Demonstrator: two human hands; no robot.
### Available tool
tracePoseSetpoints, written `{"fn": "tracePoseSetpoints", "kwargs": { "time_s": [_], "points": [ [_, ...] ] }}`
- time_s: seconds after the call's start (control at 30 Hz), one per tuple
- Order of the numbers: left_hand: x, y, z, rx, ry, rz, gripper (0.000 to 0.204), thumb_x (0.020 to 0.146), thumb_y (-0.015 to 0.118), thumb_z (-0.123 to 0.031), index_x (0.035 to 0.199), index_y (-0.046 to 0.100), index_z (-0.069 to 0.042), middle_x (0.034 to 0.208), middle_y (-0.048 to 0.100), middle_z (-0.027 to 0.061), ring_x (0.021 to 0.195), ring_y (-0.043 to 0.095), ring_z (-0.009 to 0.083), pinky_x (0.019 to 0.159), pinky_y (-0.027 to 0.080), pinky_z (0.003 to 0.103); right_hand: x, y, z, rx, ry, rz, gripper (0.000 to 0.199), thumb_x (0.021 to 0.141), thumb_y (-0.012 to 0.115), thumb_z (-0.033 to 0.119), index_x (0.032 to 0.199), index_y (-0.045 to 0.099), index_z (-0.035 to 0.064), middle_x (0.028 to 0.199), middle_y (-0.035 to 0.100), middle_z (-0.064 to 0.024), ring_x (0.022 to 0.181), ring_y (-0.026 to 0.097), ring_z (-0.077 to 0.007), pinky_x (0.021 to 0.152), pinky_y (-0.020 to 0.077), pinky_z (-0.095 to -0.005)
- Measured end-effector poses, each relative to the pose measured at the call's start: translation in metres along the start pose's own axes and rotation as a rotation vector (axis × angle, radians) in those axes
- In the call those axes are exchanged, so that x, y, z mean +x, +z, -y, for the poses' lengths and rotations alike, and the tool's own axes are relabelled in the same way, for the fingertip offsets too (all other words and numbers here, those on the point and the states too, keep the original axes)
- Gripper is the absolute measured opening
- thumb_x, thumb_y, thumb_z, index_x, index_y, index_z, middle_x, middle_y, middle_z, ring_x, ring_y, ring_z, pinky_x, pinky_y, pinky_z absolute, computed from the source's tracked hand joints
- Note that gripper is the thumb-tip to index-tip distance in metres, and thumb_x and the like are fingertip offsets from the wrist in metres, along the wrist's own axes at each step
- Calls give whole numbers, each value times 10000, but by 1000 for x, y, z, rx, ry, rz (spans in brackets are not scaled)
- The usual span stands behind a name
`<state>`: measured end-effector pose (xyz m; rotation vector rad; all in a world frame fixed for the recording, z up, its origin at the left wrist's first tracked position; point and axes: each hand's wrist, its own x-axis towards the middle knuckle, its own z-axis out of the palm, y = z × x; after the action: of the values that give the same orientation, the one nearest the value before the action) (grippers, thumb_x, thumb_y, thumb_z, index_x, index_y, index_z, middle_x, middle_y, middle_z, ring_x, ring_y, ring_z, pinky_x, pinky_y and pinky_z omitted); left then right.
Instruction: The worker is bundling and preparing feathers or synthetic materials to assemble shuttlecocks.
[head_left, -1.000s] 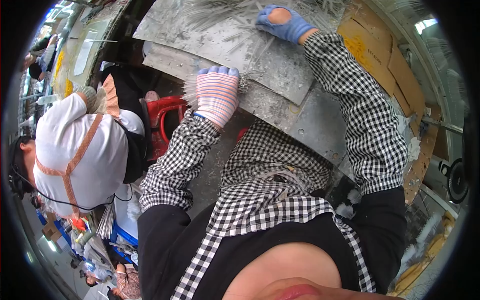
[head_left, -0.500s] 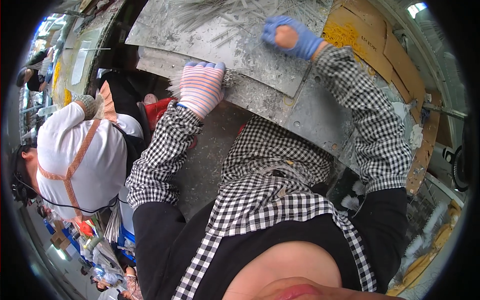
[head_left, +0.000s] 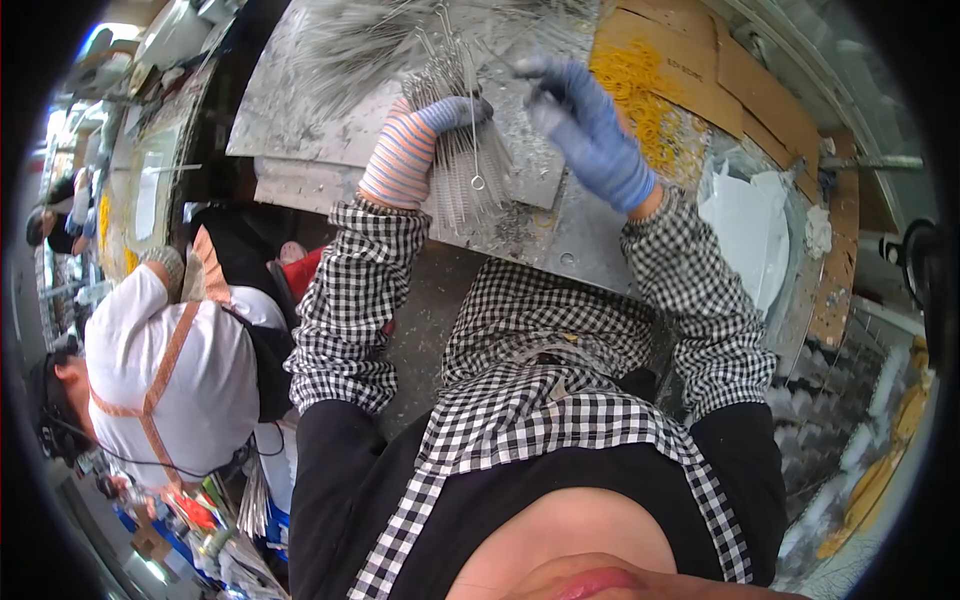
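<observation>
My left hand (head_left: 405, 150), in a striped glove, is closed around a bundle of thin wire brushes (head_left: 465, 195) above the table edge. Wire loops stick up past the thumb, and pale bristles fan out below it. One brush lies the other way round, its loop hanging down among the bristles. To the right, my right hand (head_left: 600, 140) in a blue glove is raised near the bundle. Its fingers are bent and smeared by motion, so whether anything thin is between them is unclear. More loose wire brushes (head_left: 345, 50) lie in a pile on the metal tabletop (head_left: 285, 125).
Yellow rubber bands (head_left: 640, 95) lie on and beside flattened cardboard (head_left: 700, 60) at the far right. Nearer on that side is a white plastic sheet (head_left: 750, 225). A co-worker in a white top (head_left: 190, 380) bends forward at my left, close to the table.
My left hand has risen with the brush bundle and turned it, so loops now point away from me. My right hand has come nearer the bundle, out of its earlier curled pose.
</observation>
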<state>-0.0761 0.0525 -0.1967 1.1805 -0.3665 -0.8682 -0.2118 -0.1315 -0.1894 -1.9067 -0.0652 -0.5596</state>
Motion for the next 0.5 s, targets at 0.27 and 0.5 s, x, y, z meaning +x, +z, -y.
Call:
{"fn": "tracePoseSetpoints", "kwargs": {
  "time_s": [0.27, 0.5],
  "points": [
    [-1, 67, 49, -146, -294, 252, 277, 876, 717, -59, 1139, 694, 26, 1007, 754, 101, 900, 732, 193, 825, 600, 315, -56, -34, 30, -396, -284, -80, 192, 966, 668, 91, 1154, 654, 57, 1046, 640, -88, 951, 644, -241, 852, 543, -352],
    [-21, 113, 68, -23, 85, 295, 451, 805, 812, -93, 1212, 639, -8, 1067, 723, 78, 949, 690, 173, 920, 568, 341, -110, -23, 20, 36, 314, -404, 321, 1086, 501, 289, 1248, 574, 21, 1189, 651, -100, 1132, 620, -205, 1073, 457, -362]
  ]
}}
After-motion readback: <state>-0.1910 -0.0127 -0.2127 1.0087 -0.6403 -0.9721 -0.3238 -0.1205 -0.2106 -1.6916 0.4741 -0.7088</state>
